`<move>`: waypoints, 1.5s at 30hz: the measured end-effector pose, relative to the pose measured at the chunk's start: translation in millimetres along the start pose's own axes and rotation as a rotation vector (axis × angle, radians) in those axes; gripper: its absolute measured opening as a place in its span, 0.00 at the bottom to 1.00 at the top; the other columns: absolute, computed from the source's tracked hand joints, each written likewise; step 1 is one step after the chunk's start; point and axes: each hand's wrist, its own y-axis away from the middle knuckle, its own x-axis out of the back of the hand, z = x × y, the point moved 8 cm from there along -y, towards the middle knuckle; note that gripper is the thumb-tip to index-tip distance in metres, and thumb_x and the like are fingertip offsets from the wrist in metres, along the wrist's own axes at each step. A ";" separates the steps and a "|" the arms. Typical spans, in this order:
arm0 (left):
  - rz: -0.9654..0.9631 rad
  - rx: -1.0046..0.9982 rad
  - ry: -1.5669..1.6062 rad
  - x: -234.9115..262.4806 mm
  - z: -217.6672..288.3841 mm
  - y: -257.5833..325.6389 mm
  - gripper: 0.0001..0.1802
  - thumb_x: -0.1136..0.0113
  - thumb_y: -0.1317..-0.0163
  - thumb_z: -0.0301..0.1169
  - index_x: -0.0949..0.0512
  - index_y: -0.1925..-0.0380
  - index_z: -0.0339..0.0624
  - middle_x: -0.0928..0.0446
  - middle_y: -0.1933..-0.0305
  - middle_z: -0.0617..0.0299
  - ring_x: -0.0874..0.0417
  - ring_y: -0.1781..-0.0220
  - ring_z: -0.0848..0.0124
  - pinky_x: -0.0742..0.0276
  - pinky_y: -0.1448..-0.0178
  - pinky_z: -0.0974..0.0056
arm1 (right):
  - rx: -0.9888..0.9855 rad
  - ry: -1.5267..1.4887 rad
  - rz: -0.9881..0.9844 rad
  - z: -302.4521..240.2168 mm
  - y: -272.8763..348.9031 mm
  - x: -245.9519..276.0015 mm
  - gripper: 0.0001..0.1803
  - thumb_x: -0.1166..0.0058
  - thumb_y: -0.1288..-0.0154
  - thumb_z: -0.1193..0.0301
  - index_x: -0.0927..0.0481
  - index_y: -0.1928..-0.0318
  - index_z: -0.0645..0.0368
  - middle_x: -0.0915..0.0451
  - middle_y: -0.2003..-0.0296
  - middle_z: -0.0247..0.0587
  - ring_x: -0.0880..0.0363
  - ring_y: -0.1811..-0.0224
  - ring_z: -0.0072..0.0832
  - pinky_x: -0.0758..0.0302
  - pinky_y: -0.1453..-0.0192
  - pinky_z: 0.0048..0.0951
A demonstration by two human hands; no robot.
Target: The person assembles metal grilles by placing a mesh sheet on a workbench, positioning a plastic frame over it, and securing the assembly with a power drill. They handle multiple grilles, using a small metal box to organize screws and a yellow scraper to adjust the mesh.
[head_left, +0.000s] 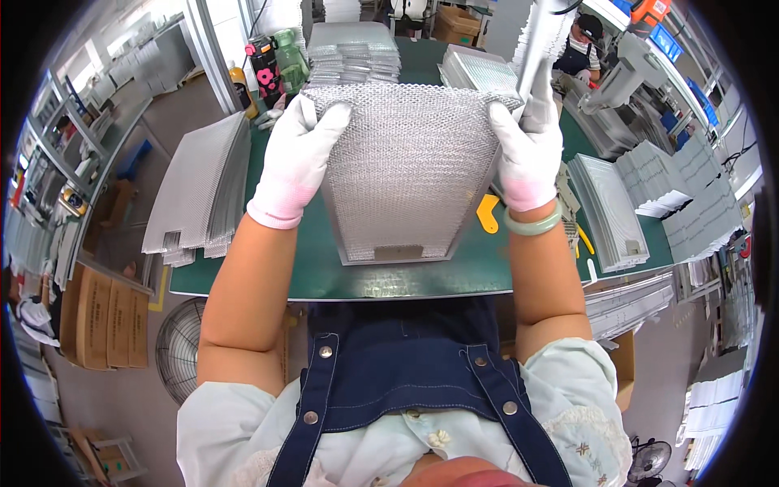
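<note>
Both my hands, in white gloves, hold up a silver metal mesh filter panel [410, 162] over the green table, its lower edge toward me. My left hand [296, 154] is closed on the upper left corner, thumb on the mesh face. At the upper right corner my right hand [527, 150] grips with thumb in front and fingers behind. The panel has a thin metal frame along its sides and bottom, with a small plate [398, 252] at the lower edge. A flat yellow piece [487, 213] lies on the table beside the panel, near my right wrist.
Mesh sheets [199, 178] are stacked at the table's left edge, overhanging it. More mesh stacks [353, 49] stand at the back. Framed panels [608, 207] are piled on the right. Bottles [290, 61] stand at back left. A co-worker [580, 49] sits at far right.
</note>
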 end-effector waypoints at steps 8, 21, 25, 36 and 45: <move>-0.017 -0.030 0.031 3.8 -2.7 -1.0 0.07 0.42 0.28 0.28 0.27 0.54 0.40 0.25 0.57 0.70 0.28 0.55 0.81 0.31 0.47 0.71 | -0.276 0.083 -0.420 11.9 -34.1 6.7 0.32 0.34 0.39 0.81 0.26 0.34 0.64 0.16 0.52 0.38 0.20 0.53 0.21 0.24 0.46 0.22; 0.040 -0.053 0.133 -15.3 23.8 7.9 0.13 0.40 0.29 0.30 0.25 0.50 0.37 0.22 0.54 0.67 0.26 0.53 0.80 0.30 0.43 0.70 | -0.166 0.351 -0.688 -8.8 -37.8 -18.1 0.26 0.29 0.42 0.73 0.20 0.42 0.63 0.16 0.57 0.37 0.18 0.55 0.23 0.21 0.50 0.26; 0.001 0.026 0.040 -2.0 21.6 8.6 0.21 0.38 0.30 0.32 0.27 0.41 0.33 0.21 0.47 0.62 0.24 0.46 0.77 0.30 0.37 0.67 | -0.064 0.490 -0.664 -28.2 -36.8 -43.0 0.22 0.33 0.39 0.72 0.18 0.44 0.63 0.15 0.59 0.44 0.16 0.55 0.25 0.21 0.47 0.26; -0.019 0.272 0.007 -42.4 -24.7 68.7 0.22 0.40 0.29 0.34 0.28 0.41 0.31 0.20 0.51 0.62 0.23 0.51 0.78 0.27 0.43 0.70 | -0.550 0.270 -0.643 28.2 37.7 14.6 0.18 0.38 0.32 0.75 0.18 0.44 0.68 0.15 0.55 0.37 0.20 0.54 0.19 0.24 0.45 0.22; 0.443 -0.084 -0.266 -28.4 -3.2 63.2 0.37 0.29 0.39 0.32 0.32 0.34 0.29 0.19 0.45 0.48 0.15 0.55 0.74 0.18 0.51 0.69 | -0.502 0.374 -0.665 29.0 34.6 12.2 0.17 0.39 0.33 0.74 0.17 0.45 0.69 0.14 0.56 0.37 0.20 0.56 0.17 0.24 0.47 0.21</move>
